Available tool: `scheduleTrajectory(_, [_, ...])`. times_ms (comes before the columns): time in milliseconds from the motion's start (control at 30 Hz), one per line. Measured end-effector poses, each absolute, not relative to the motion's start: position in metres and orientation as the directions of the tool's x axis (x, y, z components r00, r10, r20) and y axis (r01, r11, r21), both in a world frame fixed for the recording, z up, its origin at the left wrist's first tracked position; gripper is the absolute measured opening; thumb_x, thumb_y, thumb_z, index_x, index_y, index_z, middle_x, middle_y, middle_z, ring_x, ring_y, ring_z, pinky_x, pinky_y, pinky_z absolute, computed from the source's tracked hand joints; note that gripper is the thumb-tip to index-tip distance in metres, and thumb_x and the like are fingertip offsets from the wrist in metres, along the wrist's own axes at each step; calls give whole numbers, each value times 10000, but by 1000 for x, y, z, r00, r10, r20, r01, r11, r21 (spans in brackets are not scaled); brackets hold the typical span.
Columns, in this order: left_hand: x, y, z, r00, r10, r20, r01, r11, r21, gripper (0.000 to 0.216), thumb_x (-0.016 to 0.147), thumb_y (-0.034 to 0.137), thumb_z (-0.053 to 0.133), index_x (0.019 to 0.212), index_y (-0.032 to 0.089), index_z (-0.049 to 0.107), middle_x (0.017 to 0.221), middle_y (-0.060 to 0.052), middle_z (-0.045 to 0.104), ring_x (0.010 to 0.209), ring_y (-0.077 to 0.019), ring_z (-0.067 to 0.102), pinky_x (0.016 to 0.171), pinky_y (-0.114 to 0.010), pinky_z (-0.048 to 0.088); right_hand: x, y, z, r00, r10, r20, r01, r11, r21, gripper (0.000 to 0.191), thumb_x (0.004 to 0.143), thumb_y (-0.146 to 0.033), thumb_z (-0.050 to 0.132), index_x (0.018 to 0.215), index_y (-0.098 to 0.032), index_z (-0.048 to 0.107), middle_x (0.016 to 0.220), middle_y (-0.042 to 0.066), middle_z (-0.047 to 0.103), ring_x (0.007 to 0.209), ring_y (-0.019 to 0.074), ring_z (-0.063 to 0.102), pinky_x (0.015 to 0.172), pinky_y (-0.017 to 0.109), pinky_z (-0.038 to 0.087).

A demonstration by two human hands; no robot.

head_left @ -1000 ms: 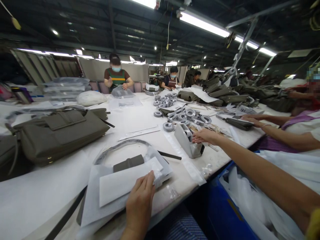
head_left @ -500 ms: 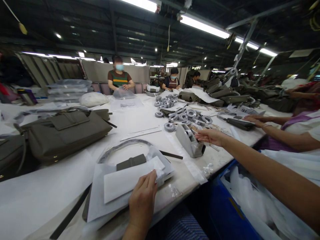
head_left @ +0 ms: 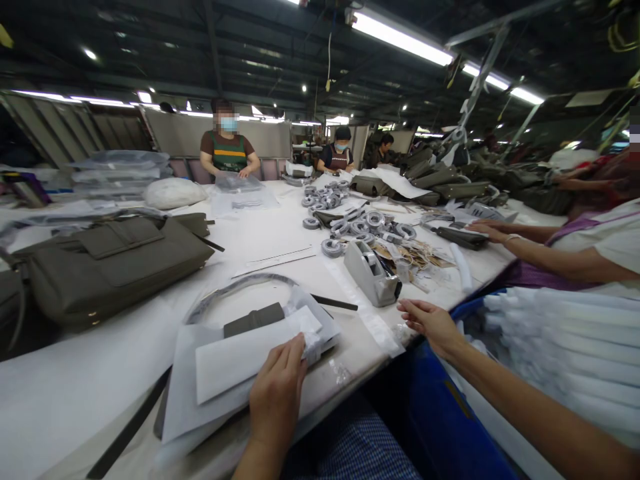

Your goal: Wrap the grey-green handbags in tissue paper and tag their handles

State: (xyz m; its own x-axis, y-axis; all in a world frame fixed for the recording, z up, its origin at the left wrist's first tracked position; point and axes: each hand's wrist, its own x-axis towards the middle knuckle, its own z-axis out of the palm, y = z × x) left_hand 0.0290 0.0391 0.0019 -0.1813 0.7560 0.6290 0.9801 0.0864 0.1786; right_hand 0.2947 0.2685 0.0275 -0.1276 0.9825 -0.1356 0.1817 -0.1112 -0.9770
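Right hand (head_left: 433, 323) back from grey wedge-shaped tape dispenser (head_left: 367, 273)

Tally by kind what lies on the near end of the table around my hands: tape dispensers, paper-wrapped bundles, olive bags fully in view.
Tape dispenser: 1
Paper-wrapped bundle, under the left hand: 1
Olive bag fully in view: 1
Total: 3
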Motion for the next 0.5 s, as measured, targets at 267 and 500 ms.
scheduleTrajectory(267, [29, 39, 3, -189, 766, 615, 978, 93, 186, 393, 918, 108, 554, 1305, 176, 538, 1152, -60, 706, 1052, -213, 640, 941, -326, 518, 313, 286, 28, -163, 983, -84, 439, -4, -898, 132, 746, -307, 737, 781, -180, 742, 798, 81, 756, 621, 172, 659, 554, 259, 554])
scheduleTrajectory(500, [28, 40, 3, -173, 748, 640, 981, 72, 181, 395, 918, 92, 537, 1303, 180, 550, 1146, -58, 712, 1029, -212, 652, 945, -330, 514, 337, 280, 79, -694, 699, 174, 634, 707, -313, 243, 826, -197, 576, 959, -263, 768, 1034, 65, 752, 940, 273, 689, 814, 351, 519])
